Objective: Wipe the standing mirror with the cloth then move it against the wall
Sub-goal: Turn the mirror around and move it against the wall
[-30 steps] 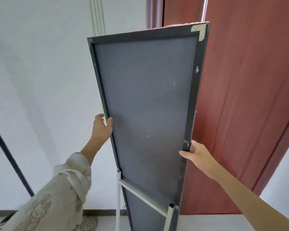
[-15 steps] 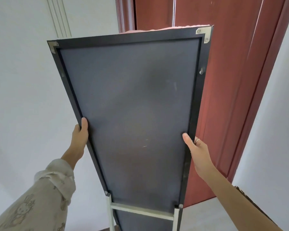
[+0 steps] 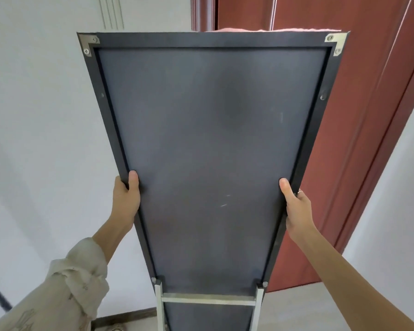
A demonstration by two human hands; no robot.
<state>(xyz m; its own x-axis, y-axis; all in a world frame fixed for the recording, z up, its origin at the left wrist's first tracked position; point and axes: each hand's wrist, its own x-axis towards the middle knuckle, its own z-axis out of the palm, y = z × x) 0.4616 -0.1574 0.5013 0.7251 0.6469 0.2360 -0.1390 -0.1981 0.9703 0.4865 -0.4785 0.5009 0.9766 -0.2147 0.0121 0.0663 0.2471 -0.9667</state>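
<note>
Before a white wall [image 3: 46,115], both hands, left [image 3: 126,199] and right [image 3: 296,209], grip the mirror [image 3: 210,151] by its side edges.

Left arm: cream sleeve [image 3: 65,290], faint printed pattern, cuff rolled back. Right arm bare. Ring [image 3: 300,192] on right hand [image 3: 296,211].

Mirror [image 3: 210,151] back dark grey, door [image 3: 359,130] red-brown, cloth [image 3: 268,29] pink

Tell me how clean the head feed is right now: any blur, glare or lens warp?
Head view: even, soft light, no glare; the mirror back panel is sharp with a faint dark blotch near its upper middle; wide-angle warp tapers the frame downward; left hand and right hand are crisp; slight smear at the lower left edge.
</note>
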